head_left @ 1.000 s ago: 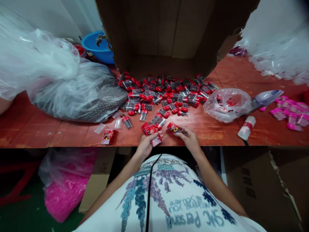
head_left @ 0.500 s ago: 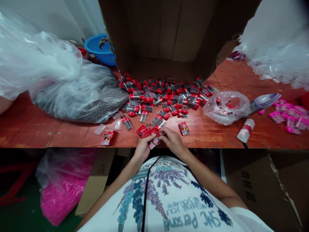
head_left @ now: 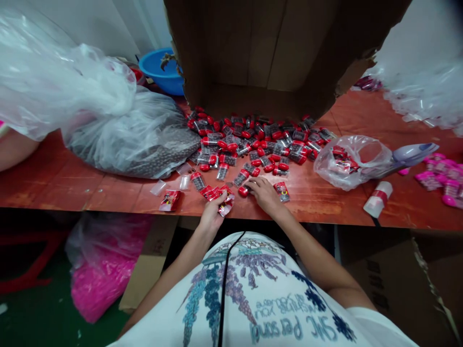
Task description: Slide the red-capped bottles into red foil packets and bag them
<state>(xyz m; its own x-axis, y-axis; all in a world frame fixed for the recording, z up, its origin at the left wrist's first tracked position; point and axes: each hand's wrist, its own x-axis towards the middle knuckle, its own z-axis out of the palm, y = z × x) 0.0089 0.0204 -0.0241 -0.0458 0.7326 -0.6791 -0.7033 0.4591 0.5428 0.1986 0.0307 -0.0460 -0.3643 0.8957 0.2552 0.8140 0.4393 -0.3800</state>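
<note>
My left hand [head_left: 212, 213] is closed on a few red printed packets [head_left: 224, 203], fanned out near the table's front edge. To its right, my right hand [head_left: 265, 195] has its fingers closed around a small red-capped bottle [head_left: 243, 191] with dark contents, low over the tabletop. Beside that hand lies a red printed packet [head_left: 281, 191]. A stack of similar red packets [head_left: 170, 200] rests left of my left hand. Beyond both hands spreads a heap of clear red-capped bottles [head_left: 253, 137] filled with dark beads.
A large cardboard box [head_left: 267, 53] opens toward me behind the heap. On the left stands a plastic bag of dark beads [head_left: 133, 149]. A clear bag [head_left: 347, 166], a tape roll [head_left: 378, 199] and pink bottles [head_left: 439, 176] lie right. A blue basin [head_left: 161, 72] is behind.
My right hand has left the packets in my left hand and moved right onto a red-capped bottle. The view has shifted slightly, with the scene sliding right.
</note>
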